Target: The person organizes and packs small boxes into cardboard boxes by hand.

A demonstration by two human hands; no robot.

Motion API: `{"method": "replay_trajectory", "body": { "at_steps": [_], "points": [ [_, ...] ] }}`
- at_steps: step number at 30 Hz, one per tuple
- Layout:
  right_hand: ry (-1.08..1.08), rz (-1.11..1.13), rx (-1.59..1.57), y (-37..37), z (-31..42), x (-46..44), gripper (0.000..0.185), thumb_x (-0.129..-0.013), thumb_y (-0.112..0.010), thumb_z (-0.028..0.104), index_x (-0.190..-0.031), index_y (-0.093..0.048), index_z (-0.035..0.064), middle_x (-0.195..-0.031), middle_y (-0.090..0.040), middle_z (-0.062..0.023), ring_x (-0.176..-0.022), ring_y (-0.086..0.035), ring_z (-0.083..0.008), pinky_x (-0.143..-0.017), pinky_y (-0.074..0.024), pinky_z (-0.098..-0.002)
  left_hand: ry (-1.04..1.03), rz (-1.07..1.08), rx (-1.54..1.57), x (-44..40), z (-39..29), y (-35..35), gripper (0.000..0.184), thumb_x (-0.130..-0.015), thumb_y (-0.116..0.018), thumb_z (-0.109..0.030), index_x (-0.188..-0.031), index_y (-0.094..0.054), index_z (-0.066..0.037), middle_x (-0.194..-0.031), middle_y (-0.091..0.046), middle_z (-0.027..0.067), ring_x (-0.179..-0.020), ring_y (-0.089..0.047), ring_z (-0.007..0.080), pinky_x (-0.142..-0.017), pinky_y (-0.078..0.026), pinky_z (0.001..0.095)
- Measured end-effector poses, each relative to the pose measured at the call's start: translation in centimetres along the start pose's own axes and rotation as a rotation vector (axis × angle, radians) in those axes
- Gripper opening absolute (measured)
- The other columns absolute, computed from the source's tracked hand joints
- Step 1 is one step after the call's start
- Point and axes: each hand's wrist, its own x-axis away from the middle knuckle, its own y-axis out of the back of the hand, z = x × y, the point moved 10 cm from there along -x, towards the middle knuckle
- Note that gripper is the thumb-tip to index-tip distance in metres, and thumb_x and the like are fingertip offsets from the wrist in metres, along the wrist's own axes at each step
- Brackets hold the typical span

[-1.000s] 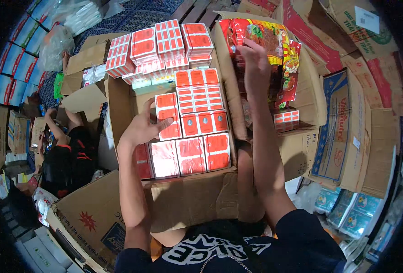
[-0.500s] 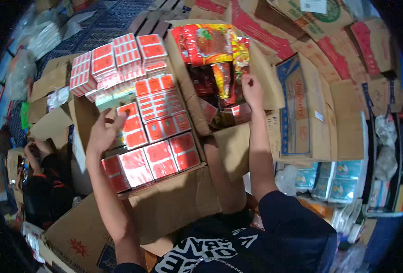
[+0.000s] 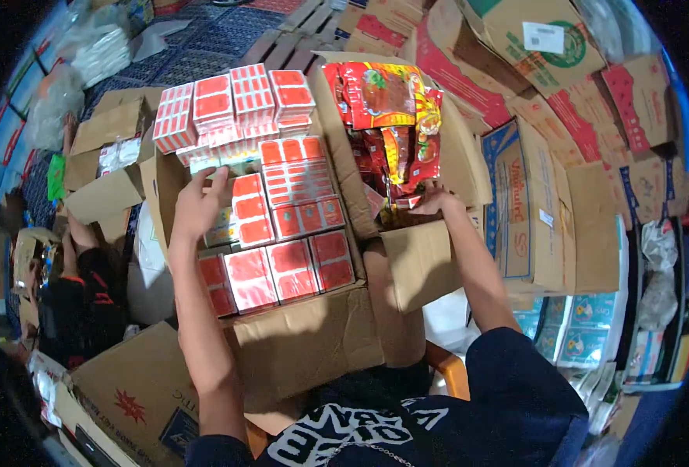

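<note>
Small red-and-white boxes [image 3: 307,193] are stacked in rows in an open carton [image 3: 305,342] on my left. My left hand [image 3: 199,206] is at that carton's left side, its fingers stretched along the stack beside a red-and-white box [image 3: 251,210]; nothing shows in its grasp. To the right is a second open carton [image 3: 461,148] with glossy red and yellow packets [image 3: 381,93] in it. Down at its near end, my right hand [image 3: 440,204] has its fingers closed at the edge of a red packet [image 3: 404,204]. Part of those fingertips is hidden.
A blue-edged carton [image 3: 520,206] stands on the right, with teal packages [image 3: 586,331] below it. Flattened cartons [image 3: 570,101] lie at the back right. Another person [image 3: 87,292] sits on the left near a small open carton [image 3: 111,148].
My right hand has moved down from the carton's right side to its near end, at the packets. My left hand stays by the red-and-white boxes. The whole view has shifted slightly.
</note>
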Motion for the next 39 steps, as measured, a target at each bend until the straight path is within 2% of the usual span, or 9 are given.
{"method": "replay_trajectory", "body": {
  "at_steps": [4,11,16,21,26,31,33,37,39],
  "points": [
    [-0.001,0.002,0.082,-0.1,0.1,-0.8,0.138,-0.056,-0.071,0.091,-0.165,-0.02,0.0229,-0.172,-0.014,-0.0137,-0.158,-0.017,-0.0345,-0.122,-0.0216,-0.0617,-0.025,-0.054,0.03,-0.1,0.3,0.8,0.056,-0.104,-0.055,-0.05,-0.124,-0.066,0.001,-0.086,-0.07,0.01,-0.073,-0.06,0.0137,-0.072,-0.05,0.0295],
    [0.134,-0.102,-0.012,1.6,1.3,1.5,0.127,-0.063,-0.076,0.08,-0.161,-0.029,0.0142,-0.163,-0.033,-0.0221,-0.145,-0.044,-0.0361,-0.115,-0.0377,-0.0563,-0.113,-0.123,0.034,0.6,-1.6,1.8,0.059,-0.106,-0.05,-0.052,-0.122,-0.065,0.003,-0.092,-0.072,0.0177,-0.082,-0.065,0.0203,-0.079,-0.052,0.0348],
    [0.5,-0.199,-0.721,4.4,2.8,6.4,0.083,-0.083,-0.079,0.054,-0.144,-0.05,0.005,-0.139,-0.059,-0.0113,-0.127,-0.058,-0.0235,-0.105,-0.0482,-0.0418,-0.077,-0.103,0.084,1.5,-3.1,3.0,0.059,-0.104,-0.049,-0.053,-0.127,-0.067,-0.001,-0.109,-0.072,0.0274,-0.108,-0.07,0.0383,-0.094,-0.052,0.0424],
    [0.582,-0.439,-1.257,11.4,4.9,17.1,0.083,-0.084,-0.076,0.055,-0.14,-0.049,-0.0005,-0.131,-0.062,-0.0163,-0.116,-0.065,-0.026,-0.094,-0.0547,-0.0394,-0.133,-0.077,0.219,1.6,-4.6,2.6,0.055,-0.105,-0.053,-0.049,-0.125,-0.066,0.001,-0.105,-0.074,0.0171,-0.099,-0.07,0.027,-0.089,-0.052,0.0386],
    [1.021,-0.013,-1.903,16.7,16.4,22.9,0.08,-0.092,-0.059,0.064,-0.149,-0.044,0.0091,-0.14,-0.058,-0.014,-0.129,-0.058,-0.0332,-0.099,-0.0511,-0.0621,-0.306,0.01,0.497,2.1,-7.3,0.6,0.053,-0.101,-0.062,-0.044,-0.137,-0.061,-0.004,-0.117,-0.073,0.0113,-0.107,-0.069,0.0267,-0.094,-0.052,0.0389],
    [0.951,0.524,-1.733,14.4,31.7,19.3,0.081,-0.095,-0.054,0.066,-0.15,-0.043,0.0083,-0.145,-0.055,-0.016,-0.128,-0.057,-0.0416,-0.095,-0.0528,-0.0623,-0.584,-0.186,0.431,5.5,-11.5,2.2,0.074,-0.088,-0.076,-0.047,-0.143,-0.053,-0.004,-0.12,-0.07,0.0135,-0.109,-0.069,0.025,-0.093,-0.053,0.0372],
    [1.755,-0.412,-0.854,15.3,35.9,21.7,0.076,-0.098,-0.052,0.063,-0.15,-0.045,0.007,-0.147,-0.052,-0.0209,-0.138,-0.049,-0.0371,-0.094,-0.0563,-0.0587,-0.625,-0.262,0.295,6.3,-11.6,3.4,0.081,-0.084,-0.08,-0.049,-0.143,-0.051,-0.002,-0.12,-0.07,0.0157,-0.108,-0.069,0.0246,-0.092,-0.054,0.0366],
    [1.374,0.135,-1.399,10.3,39.0,19.0,0.058,-0.101,-0.06,0.044,-0.142,-0.053,0.0044,-0.137,-0.06,-0.0198,-0.125,-0.061,-0.0344,-0.102,-0.0506,-0.052,-0.26,-0.291,0.093,5.9,-6.2,5.5,0.078,-0.079,-0.083,-0.045,-0.137,-0.055,-0.001,-0.113,-0.072,0.019,-0.106,-0.071,0.0313,-0.09,-0.055,0.0406],
    [1.37,0.005,-1.265,11.4,38.1,21.2,0.056,-0.101,-0.06,0.042,-0.142,-0.053,0.0035,-0.137,-0.06,-0.0209,-0.127,-0.06,-0.0336,-0.105,-0.0488,-0.0515,-0.044,-0.296,0.014,6.3,-4.0,6.0,0.07,-0.081,-0.08,-0.046,-0.13,-0.059,0.0,-0.107,-0.073,0.0218,-0.102,-0.072,0.037,-0.089,-0.055,0.044]
  ]
}}
